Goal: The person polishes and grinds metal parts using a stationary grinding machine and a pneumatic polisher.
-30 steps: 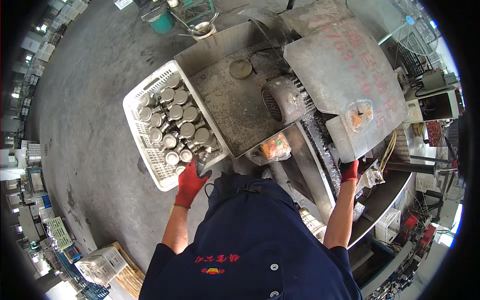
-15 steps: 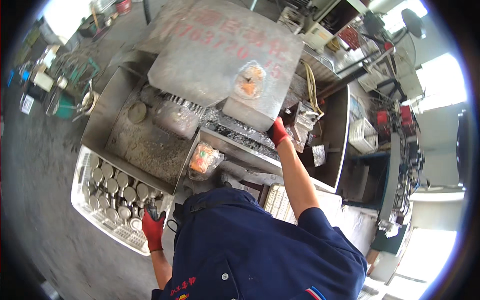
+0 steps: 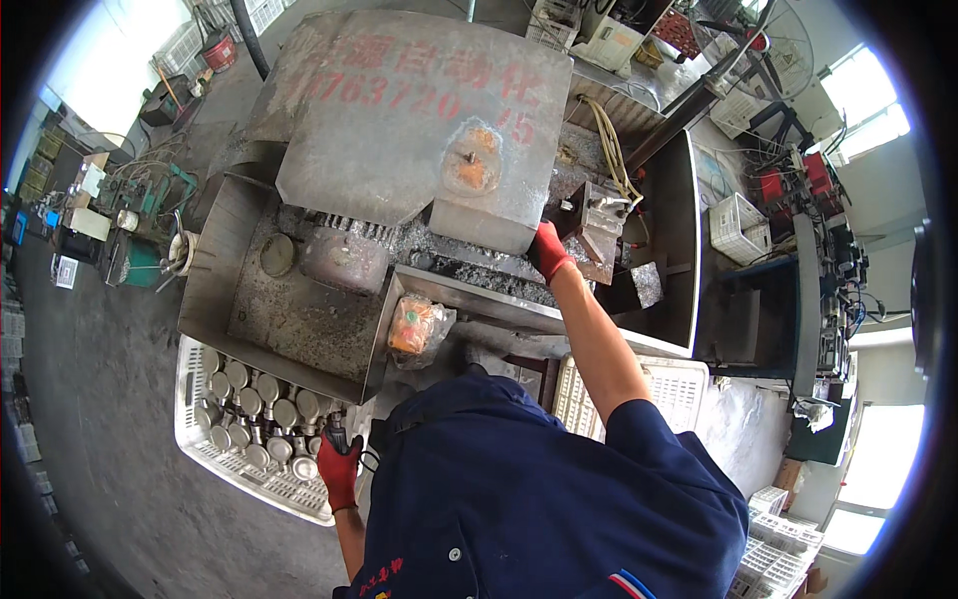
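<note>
My right hand (image 3: 550,252), in a red glove, reaches forward to the lower right corner of a grey metal machine cover (image 3: 399,130) with red painted marks. Its fingers are partly hidden there, so their grip does not show. Low on the left, my left hand (image 3: 340,473), also red-gloved, is at the near right corner of a white plastic basket (image 3: 254,486). Its dark fingertips are closed around something too small to make out. Round-headed metal parts (image 3: 284,412) with short stems, several of them, lie in that basket.
A metal trough (image 3: 299,344) full of grey chips lies ahead on the left. A plastic-wrapped orange bundle (image 3: 411,325) rests beside its wall. Metal blocks (image 3: 597,225) and a yellow hose (image 3: 611,140) are at the right. Another white basket (image 3: 679,377) stands under my right arm.
The whole view has turned and shifted slightly. My right hand stays by the cover's corner, and my left hand stays by the basket's corner.
</note>
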`<state>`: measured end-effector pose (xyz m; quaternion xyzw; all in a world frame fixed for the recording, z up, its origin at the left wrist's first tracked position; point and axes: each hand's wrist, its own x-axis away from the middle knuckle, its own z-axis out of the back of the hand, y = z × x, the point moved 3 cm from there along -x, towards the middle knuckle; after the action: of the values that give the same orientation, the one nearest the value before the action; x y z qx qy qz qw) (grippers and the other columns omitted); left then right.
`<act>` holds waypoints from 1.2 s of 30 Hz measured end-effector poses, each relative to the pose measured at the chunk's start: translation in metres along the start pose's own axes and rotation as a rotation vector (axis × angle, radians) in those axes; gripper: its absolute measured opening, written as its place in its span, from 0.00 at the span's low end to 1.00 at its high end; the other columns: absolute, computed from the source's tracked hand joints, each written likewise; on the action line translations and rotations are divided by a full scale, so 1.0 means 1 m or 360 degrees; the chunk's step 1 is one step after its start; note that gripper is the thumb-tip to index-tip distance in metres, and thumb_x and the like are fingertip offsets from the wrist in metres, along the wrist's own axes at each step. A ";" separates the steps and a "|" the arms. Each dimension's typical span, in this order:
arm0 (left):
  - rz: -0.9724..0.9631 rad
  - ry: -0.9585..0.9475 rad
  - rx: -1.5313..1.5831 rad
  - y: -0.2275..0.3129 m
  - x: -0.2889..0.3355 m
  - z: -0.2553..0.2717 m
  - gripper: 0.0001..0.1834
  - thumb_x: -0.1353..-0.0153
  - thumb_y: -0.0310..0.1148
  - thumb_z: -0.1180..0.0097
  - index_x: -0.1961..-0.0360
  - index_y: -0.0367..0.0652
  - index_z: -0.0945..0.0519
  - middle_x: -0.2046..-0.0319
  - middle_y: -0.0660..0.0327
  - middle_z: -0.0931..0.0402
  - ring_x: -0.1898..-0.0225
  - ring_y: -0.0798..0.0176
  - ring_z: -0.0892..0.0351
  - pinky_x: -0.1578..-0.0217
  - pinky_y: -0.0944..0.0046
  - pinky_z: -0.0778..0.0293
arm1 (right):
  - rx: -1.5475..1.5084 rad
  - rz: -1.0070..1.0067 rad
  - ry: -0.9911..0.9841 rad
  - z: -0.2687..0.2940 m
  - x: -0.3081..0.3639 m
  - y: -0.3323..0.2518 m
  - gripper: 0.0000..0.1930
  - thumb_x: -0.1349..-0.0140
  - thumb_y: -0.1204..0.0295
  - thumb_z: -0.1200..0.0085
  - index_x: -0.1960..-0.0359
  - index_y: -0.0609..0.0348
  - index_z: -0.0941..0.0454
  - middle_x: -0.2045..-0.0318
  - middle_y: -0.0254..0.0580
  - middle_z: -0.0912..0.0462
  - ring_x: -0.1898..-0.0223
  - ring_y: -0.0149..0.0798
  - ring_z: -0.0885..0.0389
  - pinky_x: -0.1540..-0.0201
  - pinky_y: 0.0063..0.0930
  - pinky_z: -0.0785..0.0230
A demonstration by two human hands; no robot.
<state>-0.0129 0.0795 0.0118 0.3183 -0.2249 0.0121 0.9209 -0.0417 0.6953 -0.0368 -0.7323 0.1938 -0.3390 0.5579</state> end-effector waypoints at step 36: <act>-0.0341 -0.0110 -0.0001 -0.002 -0.015 0.001 0.31 0.49 0.37 0.26 0.46 0.38 0.24 0.60 0.50 0.18 0.61 0.46 0.19 0.56 0.52 0.25 | 0.2448 0.0082 0.1200 0.216 0.204 -0.089 0.21 0.44 0.53 0.34 0.60 0.56 0.23 0.54 0.53 0.22 0.58 0.58 0.17 0.59 0.52 0.24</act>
<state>-0.0263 0.0791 0.0052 0.3405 -0.2211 -0.0974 0.9087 0.2457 0.7355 0.0732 0.0162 0.0992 -0.5843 0.8053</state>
